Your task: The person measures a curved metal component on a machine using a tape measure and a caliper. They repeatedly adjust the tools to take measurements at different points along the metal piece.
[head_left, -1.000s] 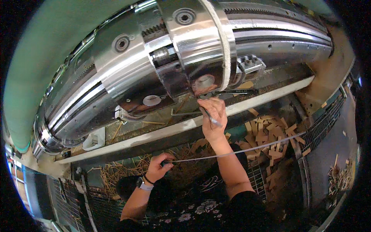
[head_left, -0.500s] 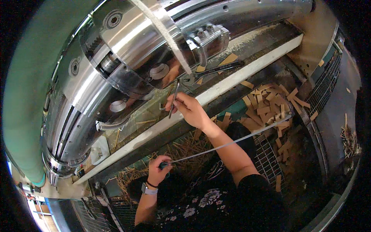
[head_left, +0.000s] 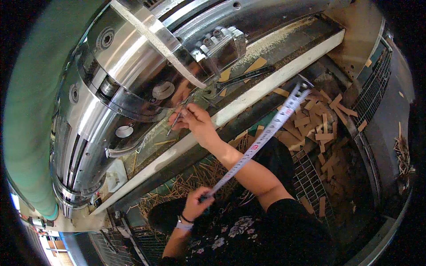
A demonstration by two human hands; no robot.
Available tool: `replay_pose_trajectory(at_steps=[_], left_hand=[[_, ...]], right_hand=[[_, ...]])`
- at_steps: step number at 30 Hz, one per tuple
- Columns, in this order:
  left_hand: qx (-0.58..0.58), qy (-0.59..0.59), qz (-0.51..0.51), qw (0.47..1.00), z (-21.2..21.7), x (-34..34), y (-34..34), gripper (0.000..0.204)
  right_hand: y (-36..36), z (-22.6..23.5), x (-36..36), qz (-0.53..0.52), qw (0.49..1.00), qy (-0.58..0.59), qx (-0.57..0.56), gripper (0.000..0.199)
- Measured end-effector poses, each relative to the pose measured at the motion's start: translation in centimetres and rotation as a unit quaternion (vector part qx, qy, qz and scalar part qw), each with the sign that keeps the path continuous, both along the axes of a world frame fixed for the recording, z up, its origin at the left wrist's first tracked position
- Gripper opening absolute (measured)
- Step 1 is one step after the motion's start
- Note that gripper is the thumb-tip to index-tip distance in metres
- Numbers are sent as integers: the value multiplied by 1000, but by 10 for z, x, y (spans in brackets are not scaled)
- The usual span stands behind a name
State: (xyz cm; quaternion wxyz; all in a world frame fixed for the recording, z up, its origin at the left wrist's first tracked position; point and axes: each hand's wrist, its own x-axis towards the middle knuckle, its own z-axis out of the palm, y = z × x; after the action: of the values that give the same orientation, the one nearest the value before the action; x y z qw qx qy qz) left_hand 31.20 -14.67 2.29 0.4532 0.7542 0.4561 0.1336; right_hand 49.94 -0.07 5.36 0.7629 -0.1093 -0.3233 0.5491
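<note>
My left hand [head_left: 198, 205] is closed around the case of a tape measure [head_left: 206, 196]. Its white blade [head_left: 264, 138] runs out up and to the right, passing over my right forearm, and the free tip hangs above the wood scraps. Pinched in the fingers of my right hand [head_left: 199, 124] is a thin dark metal rod [head_left: 174, 125], slanted downward; its exact kind is unclear. That hand is just below a big shiny metal cylinder [head_left: 128, 57], which mirrors the fingers. An adjustable wrench [head_left: 246, 79] lies on the dusty ledge to the right of my right hand.
A pale beam [head_left: 275, 80] edges the ledge. Beyond it are a heap of flat wood scraps [head_left: 310, 119], thin sticks [head_left: 173, 186] and a metal grating [head_left: 306, 170]. The green curved casing [head_left: 33, 124] stands at left; a whitish plastic piece [head_left: 116, 175] sits on the ledge.
The tape blade has turned from edge-on to face-on, its tip swinging upward. My left hand has moved right and slightly down; my right hand has shifted left with the rod. The view has shifted a little.
</note>
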Motion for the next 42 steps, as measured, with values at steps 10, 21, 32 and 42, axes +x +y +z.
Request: replay_pose_trajectory(at_steps=[10, 21, 32, 42], left_hand=[[-305, -105, -35, 946, -55, -13, -82, 32], [-369, -40, 47, 927, -58, -5, -91, 34], [-304, 36, 41, 951, -49, 6, -79, 38], [-121, 45, 46, 990, -15, -79, -80, 45]], right_hand=[[17, -17, -23, 231, 933, 274, -34, 38], [24, -26, -21, 360, 910, 161, 131, 50], [8, -17, 145, 5, 822, -568, -26, 33], [-9, 0, 149, -431, 684, -588, -19, 27]])
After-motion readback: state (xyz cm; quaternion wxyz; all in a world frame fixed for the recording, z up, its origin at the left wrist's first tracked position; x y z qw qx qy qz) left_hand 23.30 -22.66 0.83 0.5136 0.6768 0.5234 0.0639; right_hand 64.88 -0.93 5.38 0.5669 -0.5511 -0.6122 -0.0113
